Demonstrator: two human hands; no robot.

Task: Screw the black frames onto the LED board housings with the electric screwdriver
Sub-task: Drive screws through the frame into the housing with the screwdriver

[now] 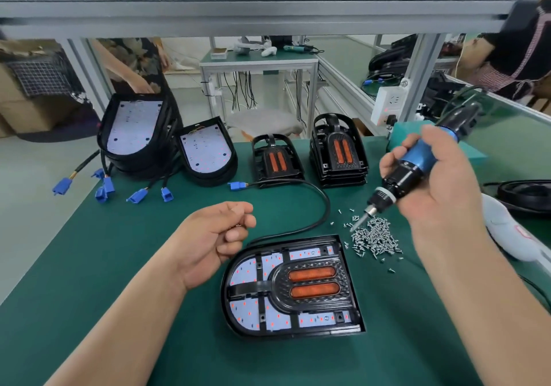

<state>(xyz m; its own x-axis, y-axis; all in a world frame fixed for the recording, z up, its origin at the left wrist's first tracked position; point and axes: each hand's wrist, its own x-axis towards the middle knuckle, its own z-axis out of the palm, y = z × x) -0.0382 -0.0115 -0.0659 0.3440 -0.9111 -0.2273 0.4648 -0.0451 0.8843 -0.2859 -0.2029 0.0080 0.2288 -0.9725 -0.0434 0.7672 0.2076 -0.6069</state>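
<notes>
Framed housing flat, screwdriver tilted
A black frame [310, 285] with two orange lenses sits in the LED board housing [298, 332] lying flat on the near worktop [119, 266]; the blue-and-black electric screwdriver [414, 166] tilts bit-down over loose screws [376, 238].

Left hand [214, 236]: the curled fingers hide the palm, and whether a screw is pinched at the fingertips is too small to tell. Electric screwdriver [417, 168]: body partly covered by the gripping right hand [432, 189], rear end blurred, bit tip lost among the loose screws [375, 238]. White object [504, 230] at the right edge of the surface [119, 266]: partly behind the right arm and cut off by the picture's edge. Stacked housings [134, 135] at the far left corner: lower units hidden.
</notes>
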